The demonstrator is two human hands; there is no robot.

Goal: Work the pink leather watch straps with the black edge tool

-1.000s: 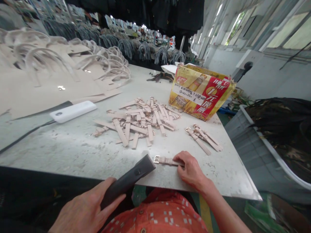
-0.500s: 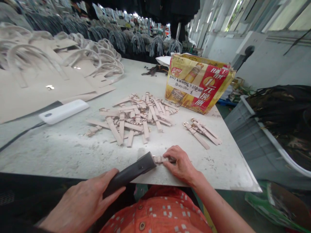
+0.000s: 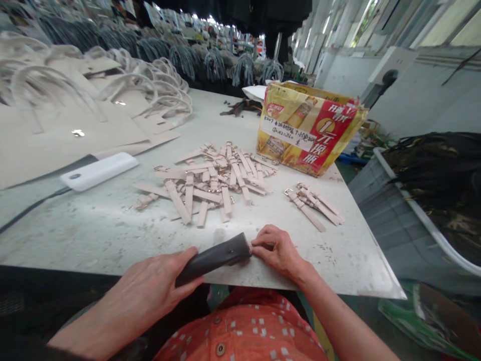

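My left hand [image 3: 154,278] is wrapped around a dark grey, tube-shaped tool [image 3: 220,256], held slanting above the table's front edge. The far end of this tool reaches the fingertips of my right hand [image 3: 277,250]. Those fingertips are pinched together on a short beige buckle strap, which the tool and fingers now hide almost wholly. A heap of similar beige straps [image 3: 214,185] with small gold-coloured buckles lies beyond my hands. To the right, a few more buckle straps [image 3: 313,203] lie side by side.
A yellow and red carton [image 3: 304,130] stands at the back right of the table [image 3: 93,230]. Beige bag pieces with handles [image 3: 93,110] cover the left side, beside a white corded device [image 3: 99,171]. A grey bin [image 3: 409,210] holding dark material stands right of the table.
My left hand has moved the tool rightward, up to my right fingertips. The strap section that showed between them is now covered. My right hand has hardly moved.
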